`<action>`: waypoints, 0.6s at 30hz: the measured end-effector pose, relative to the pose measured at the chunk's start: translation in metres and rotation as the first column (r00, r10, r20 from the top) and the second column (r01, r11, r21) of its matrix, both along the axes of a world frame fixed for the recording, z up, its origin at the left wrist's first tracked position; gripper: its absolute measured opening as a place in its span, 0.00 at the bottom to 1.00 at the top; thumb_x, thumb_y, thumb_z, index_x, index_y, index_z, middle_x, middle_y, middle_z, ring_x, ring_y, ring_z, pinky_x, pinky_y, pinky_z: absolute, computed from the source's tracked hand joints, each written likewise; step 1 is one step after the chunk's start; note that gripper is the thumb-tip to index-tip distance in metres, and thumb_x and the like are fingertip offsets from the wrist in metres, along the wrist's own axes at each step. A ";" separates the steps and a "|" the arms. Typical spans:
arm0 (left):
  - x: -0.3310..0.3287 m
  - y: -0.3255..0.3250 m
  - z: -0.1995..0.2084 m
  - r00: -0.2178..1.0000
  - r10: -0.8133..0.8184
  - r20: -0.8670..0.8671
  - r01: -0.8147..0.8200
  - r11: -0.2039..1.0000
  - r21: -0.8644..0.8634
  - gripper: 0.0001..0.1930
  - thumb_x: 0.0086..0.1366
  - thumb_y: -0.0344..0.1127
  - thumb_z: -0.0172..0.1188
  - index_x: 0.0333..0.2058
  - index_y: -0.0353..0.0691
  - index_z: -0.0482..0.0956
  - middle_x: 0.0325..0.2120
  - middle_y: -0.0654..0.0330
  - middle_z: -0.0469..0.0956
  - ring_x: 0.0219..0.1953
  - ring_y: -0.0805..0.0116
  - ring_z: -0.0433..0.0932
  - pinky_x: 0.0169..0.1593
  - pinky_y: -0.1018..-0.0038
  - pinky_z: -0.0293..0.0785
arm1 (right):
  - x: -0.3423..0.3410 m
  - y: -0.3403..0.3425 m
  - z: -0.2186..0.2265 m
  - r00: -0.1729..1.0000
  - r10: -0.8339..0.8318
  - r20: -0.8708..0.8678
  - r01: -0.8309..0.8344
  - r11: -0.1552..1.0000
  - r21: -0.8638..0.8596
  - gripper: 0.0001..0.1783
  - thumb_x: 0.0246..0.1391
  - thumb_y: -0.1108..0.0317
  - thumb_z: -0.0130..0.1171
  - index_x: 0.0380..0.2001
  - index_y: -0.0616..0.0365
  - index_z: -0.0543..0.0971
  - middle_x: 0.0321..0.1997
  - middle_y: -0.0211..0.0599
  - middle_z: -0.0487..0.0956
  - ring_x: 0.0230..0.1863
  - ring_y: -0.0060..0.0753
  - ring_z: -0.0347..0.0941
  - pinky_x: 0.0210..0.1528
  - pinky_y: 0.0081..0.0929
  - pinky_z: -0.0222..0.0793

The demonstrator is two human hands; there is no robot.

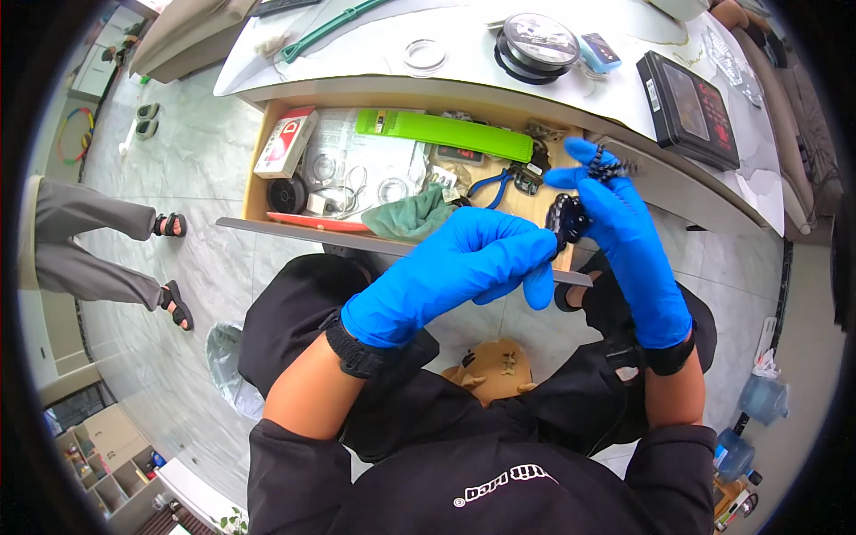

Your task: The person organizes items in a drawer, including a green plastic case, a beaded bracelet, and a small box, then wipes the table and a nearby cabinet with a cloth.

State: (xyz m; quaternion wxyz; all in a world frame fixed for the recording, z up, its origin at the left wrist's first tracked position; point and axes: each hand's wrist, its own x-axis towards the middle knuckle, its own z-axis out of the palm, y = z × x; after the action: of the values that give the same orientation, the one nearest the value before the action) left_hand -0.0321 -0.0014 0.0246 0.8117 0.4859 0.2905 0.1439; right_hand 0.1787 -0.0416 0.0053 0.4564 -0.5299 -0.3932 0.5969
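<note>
Two blue-gloved hands, both busy, and black sleeves plus a black shirt [401, 481] with pale lettering nearest the camera. Below my hands, between my legs, there's a tan plush thing [497, 370] with a little face, and off by my left knee a bin [232, 366] with a clear liner.

My left hand [455, 267] is curled closed, fingertips pinching one end of a black coil [569, 216]. My right hand [629, 245] has the coil caught between its fingers, tips poking out past it. The coil sits over the right end of the open drawer [254, 226]; it's a bit blurry, so can't tell you exactly what it is.

Drawer's a proper jumble: a green cloth [410, 214] at the front, a white cable [349, 192], blue-handled pliers [493, 187] just left of my right hand, a red and white box [285, 143] at the left end and a long lime-green strip [446, 134] lying across the back.

Behind that, on the white surface [374, 67], there's a clear ring [425, 55], a round spool [538, 46], and a black case [687, 111] over to the right. Over on the left, someone in grey trousers [94, 232] and black sandals [178, 305] is standing on the tiles.
</note>
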 end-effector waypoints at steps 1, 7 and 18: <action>-0.001 0.001 0.002 1.000 0.005 -0.026 -0.004 1.000 0.019 0.15 0.67 0.45 0.55 0.30 0.39 0.82 0.23 0.64 0.80 0.19 0.85 0.64 0.23 0.85 0.60 | -0.006 0.001 0.001 0.999 -0.031 -0.015 0.031 0.998 0.050 0.28 0.60 0.64 0.52 0.62 0.57 0.63 0.52 0.41 0.73 0.49 0.31 0.73 0.54 0.27 0.67; 0.005 -0.002 0.007 0.999 -0.036 -0.002 0.037 0.999 0.019 0.18 0.68 0.48 0.54 0.32 0.40 0.81 0.22 0.66 0.79 0.19 0.87 0.62 0.22 0.87 0.56 | -0.023 -0.011 0.025 0.985 0.174 0.001 -0.172 0.970 0.170 0.22 0.64 0.63 0.50 0.58 0.59 0.65 0.52 0.33 0.71 0.52 0.25 0.67 0.56 0.25 0.62; 0.007 0.003 0.002 0.978 0.194 -0.071 -0.195 0.981 -0.009 0.20 0.68 0.52 0.53 0.29 0.40 0.79 0.18 0.67 0.75 0.16 0.84 0.66 0.20 0.85 0.58 | -0.023 -0.012 0.025 0.944 0.287 0.165 -0.310 0.941 0.138 0.11 0.62 0.64 0.53 0.40 0.61 0.76 0.33 0.31 0.76 0.34 0.21 0.72 0.40 0.21 0.68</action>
State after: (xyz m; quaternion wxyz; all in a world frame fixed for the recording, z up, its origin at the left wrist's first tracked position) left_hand -0.0255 0.0013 0.0270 0.7868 0.4536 0.3659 0.2031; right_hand 0.1555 -0.0540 0.0303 0.3728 -0.4665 -0.5479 0.5858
